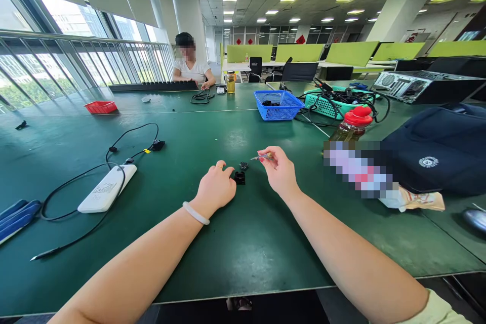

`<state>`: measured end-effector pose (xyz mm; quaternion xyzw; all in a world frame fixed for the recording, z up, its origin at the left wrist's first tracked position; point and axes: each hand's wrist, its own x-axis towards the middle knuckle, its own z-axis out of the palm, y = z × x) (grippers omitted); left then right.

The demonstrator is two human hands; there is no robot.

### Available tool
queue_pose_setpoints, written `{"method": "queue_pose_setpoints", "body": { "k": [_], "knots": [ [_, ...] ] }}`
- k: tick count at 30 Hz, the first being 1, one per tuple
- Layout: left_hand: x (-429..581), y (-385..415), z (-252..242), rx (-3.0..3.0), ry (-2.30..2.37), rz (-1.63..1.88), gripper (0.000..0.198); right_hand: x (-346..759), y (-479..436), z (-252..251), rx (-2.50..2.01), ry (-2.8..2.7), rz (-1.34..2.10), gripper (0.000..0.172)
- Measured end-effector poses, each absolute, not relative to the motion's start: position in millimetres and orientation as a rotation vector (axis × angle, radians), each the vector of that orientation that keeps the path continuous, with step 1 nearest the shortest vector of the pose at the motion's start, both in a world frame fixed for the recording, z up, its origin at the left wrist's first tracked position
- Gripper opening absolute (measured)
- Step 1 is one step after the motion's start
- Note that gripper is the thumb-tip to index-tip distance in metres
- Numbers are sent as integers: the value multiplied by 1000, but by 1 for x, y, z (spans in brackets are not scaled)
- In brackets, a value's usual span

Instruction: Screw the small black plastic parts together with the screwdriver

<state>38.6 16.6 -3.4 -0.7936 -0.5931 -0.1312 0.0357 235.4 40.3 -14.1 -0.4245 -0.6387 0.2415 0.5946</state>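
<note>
At centre of green table [243, 243]: right hand [280, 172] pinches small pointed tool [263, 157]; left hand [216, 187] loosely curled, holding nothing, just beside black part [239, 177]. Bare surface reaches near edge; white power bank [107, 188] well left, dark bag [436, 152] right.

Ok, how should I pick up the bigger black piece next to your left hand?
Probably pinch the black piece by its near and far edges with two fingers, coming down from above. It is small and sits low on the green table, with nothing sticking out to hold. The left hand crowds its left side, so lean in from the right.
</note>
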Motion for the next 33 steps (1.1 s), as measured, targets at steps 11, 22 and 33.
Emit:
{"method": "queue_pose_setpoints", "body": {
  "k": [11, 22, 33],
  "knots": [
    [48, 27, -19, -2764, -1534, -546, 47, 232, 28, -7, -867, -1532, 570, 13],
    [49, 23, -29, -2813, -1436, -605, 37, 236, 31, -6, -854, -1448, 553, 20],
    [-101, 61, -22, -2560, -1624, -256, 53, 239, 33, -6, -823, -1429, 479, 16]
  ]
}}
